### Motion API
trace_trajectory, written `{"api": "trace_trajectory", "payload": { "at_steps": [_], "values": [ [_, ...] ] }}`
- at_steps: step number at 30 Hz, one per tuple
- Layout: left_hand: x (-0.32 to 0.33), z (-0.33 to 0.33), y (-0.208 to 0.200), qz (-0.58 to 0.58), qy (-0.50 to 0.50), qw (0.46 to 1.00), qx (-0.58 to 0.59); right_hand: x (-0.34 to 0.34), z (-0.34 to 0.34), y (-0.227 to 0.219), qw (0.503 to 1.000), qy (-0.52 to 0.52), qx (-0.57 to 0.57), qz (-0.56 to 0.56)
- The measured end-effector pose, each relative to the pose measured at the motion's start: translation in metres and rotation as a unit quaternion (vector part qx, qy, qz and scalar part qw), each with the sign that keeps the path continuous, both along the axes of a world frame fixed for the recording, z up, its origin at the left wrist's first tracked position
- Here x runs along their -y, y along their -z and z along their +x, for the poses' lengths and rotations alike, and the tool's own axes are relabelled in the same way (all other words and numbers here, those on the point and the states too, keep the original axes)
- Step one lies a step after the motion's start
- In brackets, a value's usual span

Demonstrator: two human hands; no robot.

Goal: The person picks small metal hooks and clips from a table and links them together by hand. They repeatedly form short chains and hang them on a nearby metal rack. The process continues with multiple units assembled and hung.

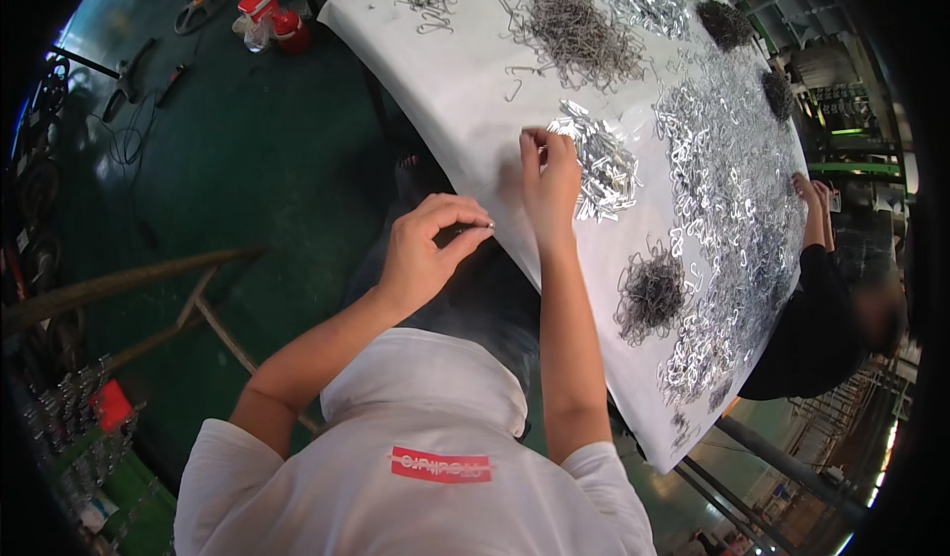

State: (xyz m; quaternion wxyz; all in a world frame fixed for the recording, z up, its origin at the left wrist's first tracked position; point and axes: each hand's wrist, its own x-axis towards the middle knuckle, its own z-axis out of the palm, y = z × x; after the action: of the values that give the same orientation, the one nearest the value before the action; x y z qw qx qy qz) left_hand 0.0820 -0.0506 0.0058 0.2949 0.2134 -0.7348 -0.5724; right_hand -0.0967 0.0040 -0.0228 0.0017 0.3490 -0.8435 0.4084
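My left hand (426,247) is at the table's near left edge, thumb and fingertips pinched together. A tiny glint shows at the fingertips, too small to name. Over the white-covered table (460,111), my right hand (552,172) has its fingers closed in a pinch; what they hold, if anything, is hidden. Just beside it lies a pile of shiny flat metal pieces (606,172). Farther up the table is a heap of dull grey wire hooks (574,37). A smaller dark heap of bent wire pieces (651,294) sits to the right of my right forearm.
A broad spread of shiny metal hooks (727,220) covers the table's right part. Across the table stands another person in dark clothes (816,319), a hand at the far edge. Red containers (289,32) and a wooden frame (148,279) are on the green floor at left.
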Motion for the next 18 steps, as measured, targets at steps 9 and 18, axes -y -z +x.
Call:
{"api": "trace_trajectory", "payload": {
  "at_steps": [9, 18],
  "values": [
    [0.001, 0.007, -0.003, -0.001, -0.005, 1.000, 0.003, 0.097, -0.064, -0.004, 0.926, 0.008, 0.049, 0.373],
    [-0.008, 0.008, 0.002, -0.035, 0.010, 0.999, -0.023, -0.045, 0.040, -0.040, 0.933, -0.017, 0.350, -0.078]
  ]
}}
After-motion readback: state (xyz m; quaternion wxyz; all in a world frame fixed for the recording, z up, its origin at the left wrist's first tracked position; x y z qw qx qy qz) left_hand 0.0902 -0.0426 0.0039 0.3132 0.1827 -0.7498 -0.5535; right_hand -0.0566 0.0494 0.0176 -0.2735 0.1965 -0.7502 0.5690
